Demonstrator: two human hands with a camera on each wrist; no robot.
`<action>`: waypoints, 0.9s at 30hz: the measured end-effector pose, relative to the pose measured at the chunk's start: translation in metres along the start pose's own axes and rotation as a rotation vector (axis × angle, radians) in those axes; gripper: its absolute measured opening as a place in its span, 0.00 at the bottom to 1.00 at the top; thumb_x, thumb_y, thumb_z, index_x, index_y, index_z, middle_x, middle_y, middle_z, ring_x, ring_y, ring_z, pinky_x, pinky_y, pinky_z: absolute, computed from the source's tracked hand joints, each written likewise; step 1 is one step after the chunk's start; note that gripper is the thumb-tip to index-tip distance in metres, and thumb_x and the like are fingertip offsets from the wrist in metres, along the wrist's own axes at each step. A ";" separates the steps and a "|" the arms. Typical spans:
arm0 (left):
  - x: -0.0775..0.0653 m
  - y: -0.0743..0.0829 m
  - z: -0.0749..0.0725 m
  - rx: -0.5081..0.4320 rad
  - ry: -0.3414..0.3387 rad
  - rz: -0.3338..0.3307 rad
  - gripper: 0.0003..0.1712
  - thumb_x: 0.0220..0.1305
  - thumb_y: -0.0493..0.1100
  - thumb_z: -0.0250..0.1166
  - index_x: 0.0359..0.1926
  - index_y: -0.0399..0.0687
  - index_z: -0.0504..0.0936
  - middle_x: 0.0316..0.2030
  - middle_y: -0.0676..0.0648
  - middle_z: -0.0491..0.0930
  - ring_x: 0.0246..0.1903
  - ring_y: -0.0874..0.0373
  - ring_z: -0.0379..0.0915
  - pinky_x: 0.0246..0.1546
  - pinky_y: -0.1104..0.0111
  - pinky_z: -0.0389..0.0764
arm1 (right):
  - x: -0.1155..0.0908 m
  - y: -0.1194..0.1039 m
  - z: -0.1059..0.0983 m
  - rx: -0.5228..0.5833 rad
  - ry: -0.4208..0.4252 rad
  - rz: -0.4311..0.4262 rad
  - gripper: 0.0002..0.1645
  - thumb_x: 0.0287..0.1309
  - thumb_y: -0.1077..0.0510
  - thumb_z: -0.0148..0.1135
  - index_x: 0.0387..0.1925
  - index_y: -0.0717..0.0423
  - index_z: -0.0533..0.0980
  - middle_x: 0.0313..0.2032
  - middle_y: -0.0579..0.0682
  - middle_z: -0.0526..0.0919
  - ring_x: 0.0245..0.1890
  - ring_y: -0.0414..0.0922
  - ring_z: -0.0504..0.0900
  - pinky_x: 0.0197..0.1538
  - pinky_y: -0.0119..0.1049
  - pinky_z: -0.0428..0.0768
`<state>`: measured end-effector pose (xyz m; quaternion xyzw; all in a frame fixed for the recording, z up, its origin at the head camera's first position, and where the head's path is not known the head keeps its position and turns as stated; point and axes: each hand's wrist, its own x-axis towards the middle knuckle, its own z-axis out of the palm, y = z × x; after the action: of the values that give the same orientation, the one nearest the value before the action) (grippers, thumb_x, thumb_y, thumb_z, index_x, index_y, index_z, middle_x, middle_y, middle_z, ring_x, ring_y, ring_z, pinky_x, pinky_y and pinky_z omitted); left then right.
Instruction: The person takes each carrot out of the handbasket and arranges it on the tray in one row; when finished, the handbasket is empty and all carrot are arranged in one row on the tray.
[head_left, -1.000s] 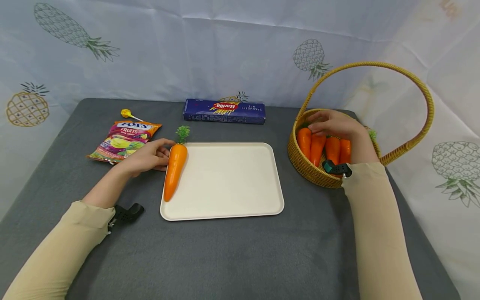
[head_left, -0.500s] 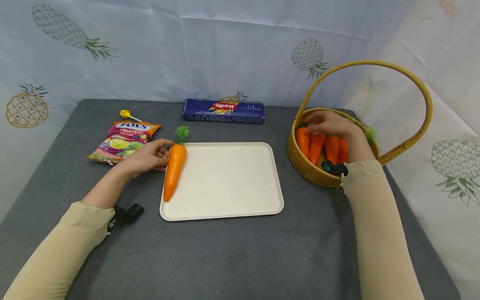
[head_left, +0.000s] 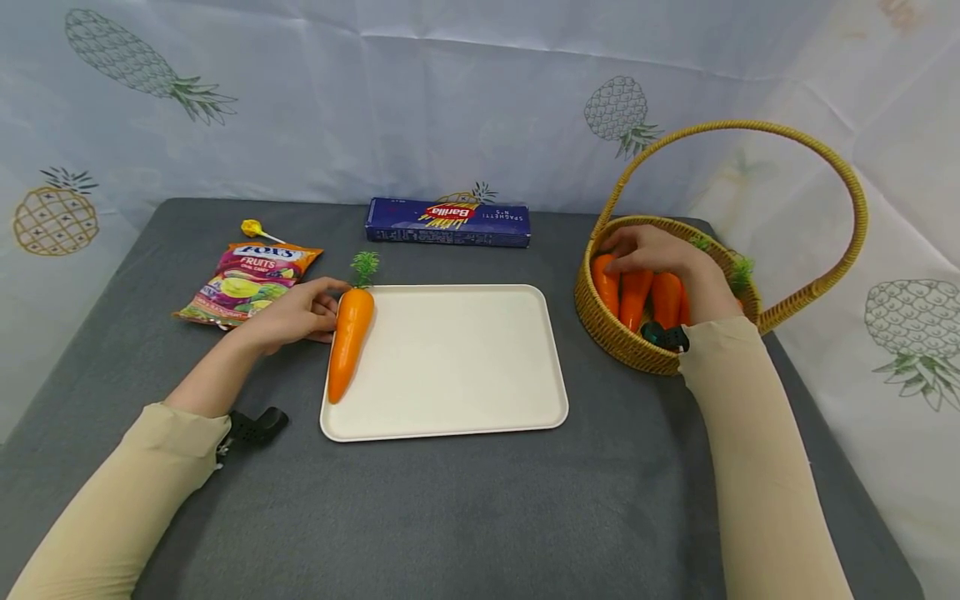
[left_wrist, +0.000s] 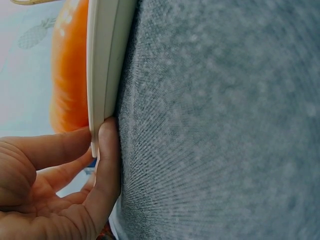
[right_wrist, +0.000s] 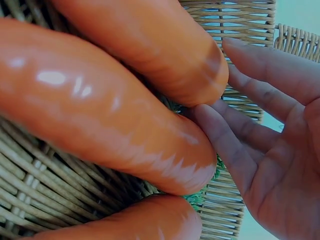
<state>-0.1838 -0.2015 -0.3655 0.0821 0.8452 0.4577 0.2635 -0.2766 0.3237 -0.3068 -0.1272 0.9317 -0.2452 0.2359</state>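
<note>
My left hand [head_left: 296, 312] pinches the left edge of a cream tray [head_left: 457, 367]; in the left wrist view the thumb lies on the rim with fingers beneath. One orange carrot [head_left: 349, 333] with a green top lies along that side of the tray, right by the fingertips. At the right, my right hand [head_left: 656, 250] reaches into a wicker basket [head_left: 630, 354] that holds several carrots. Thumb and fingers close around the top end of the leftmost carrot [head_left: 605, 283], seen as the upper carrot [right_wrist: 150, 45] in the right wrist view. Its leaves are hidden.
A Fox's candy bag [head_left: 247, 283] and a yellow lollipop [head_left: 253, 227] lie left of the tray. Behind the tray is a blue Barilla spaghetti box [head_left: 448, 223]. The basket's tall handle [head_left: 855, 192] arches up and to the right over the forearm side.
My right hand has shifted slightly left and lower within the basket, onto the leftmost carrot's top end. The left hand, the tray and the carrot on it have not moved.
</note>
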 end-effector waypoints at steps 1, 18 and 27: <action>0.000 0.000 0.000 0.001 0.001 0.000 0.34 0.70 0.32 0.53 0.73 0.33 0.53 0.49 0.36 0.67 0.39 0.57 0.73 0.40 0.71 0.87 | 0.000 -0.001 0.000 -0.001 -0.001 0.001 0.31 0.65 0.51 0.62 0.65 0.60 0.69 0.63 0.66 0.73 0.61 0.61 0.74 0.64 0.59 0.73; 0.000 -0.001 0.001 0.011 0.006 0.005 0.35 0.70 0.32 0.53 0.73 0.31 0.52 0.48 0.37 0.68 0.38 0.58 0.73 0.38 0.72 0.86 | 0.004 -0.003 0.003 -0.070 -0.003 -0.013 0.29 0.63 0.52 0.63 0.61 0.61 0.72 0.61 0.65 0.75 0.59 0.60 0.74 0.64 0.59 0.72; -0.001 0.001 0.001 0.002 0.006 0.006 0.33 0.70 0.32 0.52 0.73 0.33 0.53 0.47 0.37 0.68 0.38 0.59 0.73 0.39 0.72 0.86 | 0.002 -0.007 0.006 -0.043 -0.035 0.001 0.30 0.64 0.52 0.63 0.62 0.62 0.71 0.61 0.64 0.74 0.55 0.59 0.79 0.59 0.54 0.79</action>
<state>-0.1826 -0.2006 -0.3644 0.0833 0.8463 0.4578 0.2595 -0.2741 0.3148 -0.3082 -0.1359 0.9324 -0.2229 0.2498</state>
